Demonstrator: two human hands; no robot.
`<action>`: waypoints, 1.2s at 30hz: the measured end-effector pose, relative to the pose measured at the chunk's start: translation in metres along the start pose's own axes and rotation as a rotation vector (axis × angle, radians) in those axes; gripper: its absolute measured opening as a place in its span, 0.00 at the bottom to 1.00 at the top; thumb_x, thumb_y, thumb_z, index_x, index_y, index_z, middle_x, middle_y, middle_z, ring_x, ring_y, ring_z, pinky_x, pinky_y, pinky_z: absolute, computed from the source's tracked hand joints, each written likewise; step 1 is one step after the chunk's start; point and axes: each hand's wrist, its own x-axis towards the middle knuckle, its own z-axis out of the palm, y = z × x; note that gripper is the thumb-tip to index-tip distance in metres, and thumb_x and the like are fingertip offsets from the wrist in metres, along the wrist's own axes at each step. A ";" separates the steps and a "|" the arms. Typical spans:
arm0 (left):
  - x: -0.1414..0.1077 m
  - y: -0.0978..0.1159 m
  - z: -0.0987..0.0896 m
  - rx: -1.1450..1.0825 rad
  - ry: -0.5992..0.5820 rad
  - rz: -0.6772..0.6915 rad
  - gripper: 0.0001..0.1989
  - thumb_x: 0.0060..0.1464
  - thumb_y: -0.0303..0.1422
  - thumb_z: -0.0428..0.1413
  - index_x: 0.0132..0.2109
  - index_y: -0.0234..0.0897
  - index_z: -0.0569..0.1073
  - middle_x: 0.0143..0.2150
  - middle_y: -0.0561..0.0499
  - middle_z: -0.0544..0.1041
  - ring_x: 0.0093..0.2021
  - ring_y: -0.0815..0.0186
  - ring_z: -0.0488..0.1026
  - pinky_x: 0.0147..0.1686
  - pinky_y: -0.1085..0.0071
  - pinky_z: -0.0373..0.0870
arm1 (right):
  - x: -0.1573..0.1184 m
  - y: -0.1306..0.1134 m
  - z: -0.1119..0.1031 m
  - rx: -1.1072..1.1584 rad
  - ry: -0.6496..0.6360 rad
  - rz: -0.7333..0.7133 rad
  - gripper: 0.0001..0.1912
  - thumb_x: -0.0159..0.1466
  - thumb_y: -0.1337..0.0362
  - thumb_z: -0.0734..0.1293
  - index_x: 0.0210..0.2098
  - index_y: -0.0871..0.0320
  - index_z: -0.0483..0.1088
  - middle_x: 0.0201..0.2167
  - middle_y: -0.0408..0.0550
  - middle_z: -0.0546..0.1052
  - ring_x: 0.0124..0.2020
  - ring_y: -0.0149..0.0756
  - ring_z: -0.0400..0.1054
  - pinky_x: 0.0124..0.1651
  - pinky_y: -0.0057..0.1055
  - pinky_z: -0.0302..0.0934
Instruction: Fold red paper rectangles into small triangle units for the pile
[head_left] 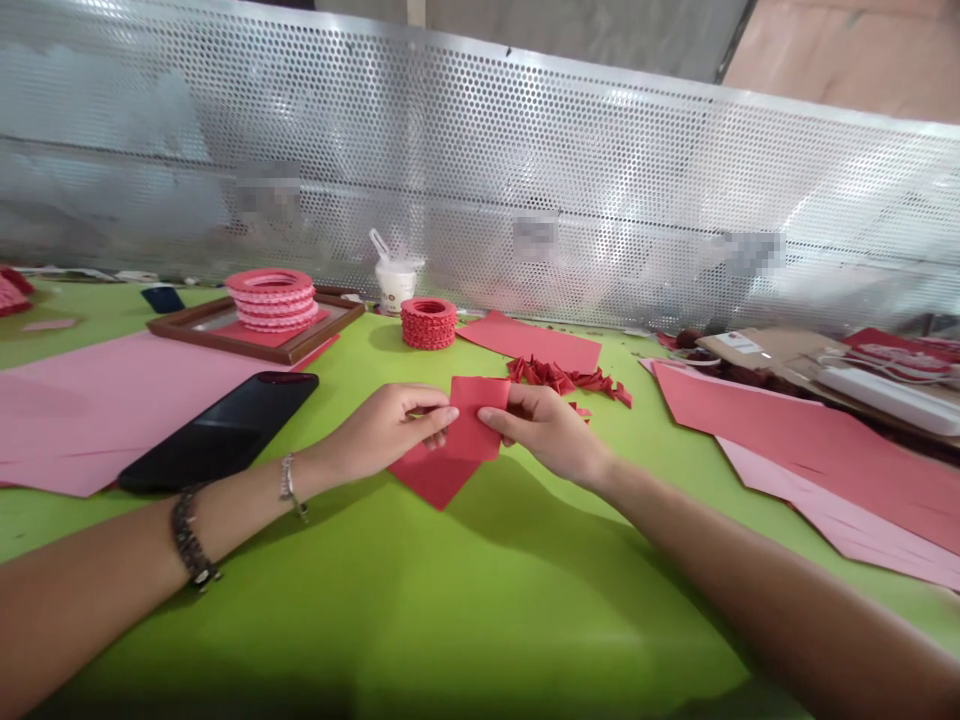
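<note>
Between my two hands a small rectangular piece of red paper (472,425) is held upright, just above the table. My left hand (401,425) pinches its left edge between thumb and fingers. On the other side my right hand (547,425) grips the right edge, thumb across the front and fingers hidden behind. Below and partly behind it lies another red sheet (441,485), one corner pointing toward me. Small folded red paper pieces (547,374) are heaped just beyond my right hand.
A dark phone (221,430) and pink sheets (67,400) lie at left. Behind them, pink rings (271,300) are stacked on a framed board (292,350). A red ring stack (428,325) and white cup (395,284) stand beyond. Large red sheets (810,440) cover the right. A perforated metal screen (480,150) borders the back.
</note>
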 end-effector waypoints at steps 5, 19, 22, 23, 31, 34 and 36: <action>0.000 0.001 0.000 0.019 -0.021 0.007 0.15 0.53 0.35 0.45 0.22 0.36 0.67 0.22 0.55 0.68 0.25 0.70 0.64 0.27 0.75 0.58 | 0.000 0.000 -0.001 0.001 0.010 -0.006 0.11 0.56 0.64 0.61 0.36 0.61 0.70 0.30 0.45 0.74 0.25 0.26 0.64 0.28 0.24 0.58; 0.000 0.001 0.000 -0.037 -0.076 -0.024 0.14 0.53 0.34 0.45 0.22 0.35 0.66 0.22 0.55 0.68 0.25 0.70 0.65 0.27 0.75 0.59 | 0.000 -0.009 -0.005 -0.027 0.091 -0.006 0.17 0.60 0.61 0.57 0.18 0.61 0.62 0.16 0.39 0.63 0.19 0.23 0.58 0.26 0.22 0.55; 0.000 0.001 -0.001 -0.041 -0.073 -0.016 0.14 0.53 0.34 0.45 0.22 0.35 0.65 0.22 0.55 0.67 0.25 0.70 0.65 0.28 0.75 0.58 | 0.001 -0.008 -0.008 -0.063 0.100 -0.020 0.18 0.60 0.61 0.57 0.16 0.60 0.62 0.15 0.38 0.63 0.18 0.22 0.57 0.25 0.22 0.54; 0.000 0.001 -0.002 -0.038 -0.076 -0.015 0.14 0.53 0.34 0.45 0.22 0.35 0.65 0.21 0.55 0.67 0.25 0.70 0.64 0.27 0.75 0.58 | 0.001 -0.007 -0.008 -0.082 0.113 -0.026 0.18 0.60 0.61 0.57 0.16 0.61 0.61 0.15 0.38 0.63 0.18 0.22 0.56 0.25 0.22 0.54; 0.001 0.002 -0.002 -0.029 -0.092 -0.004 0.16 0.54 0.34 0.44 0.21 0.34 0.62 0.20 0.56 0.65 0.23 0.72 0.62 0.26 0.76 0.57 | -0.001 -0.005 -0.005 -0.170 0.171 -0.123 0.18 0.61 0.60 0.56 0.17 0.61 0.59 0.15 0.38 0.63 0.19 0.23 0.56 0.24 0.22 0.52; 0.001 -0.001 -0.002 -0.014 -0.085 0.022 0.16 0.54 0.35 0.44 0.21 0.34 0.62 0.20 0.56 0.63 0.23 0.72 0.61 0.26 0.76 0.56 | -0.003 -0.006 -0.004 -0.169 0.087 -0.099 0.19 0.62 0.59 0.53 0.18 0.61 0.59 0.16 0.40 0.63 0.19 0.23 0.58 0.26 0.23 0.54; 0.001 -0.002 -0.002 -0.008 -0.080 0.023 0.16 0.54 0.35 0.44 0.21 0.34 0.61 0.20 0.56 0.62 0.23 0.72 0.61 0.25 0.75 0.56 | -0.004 -0.005 -0.003 -0.169 0.032 -0.065 0.21 0.63 0.58 0.52 0.18 0.61 0.59 0.16 0.40 0.63 0.19 0.24 0.58 0.27 0.23 0.55</action>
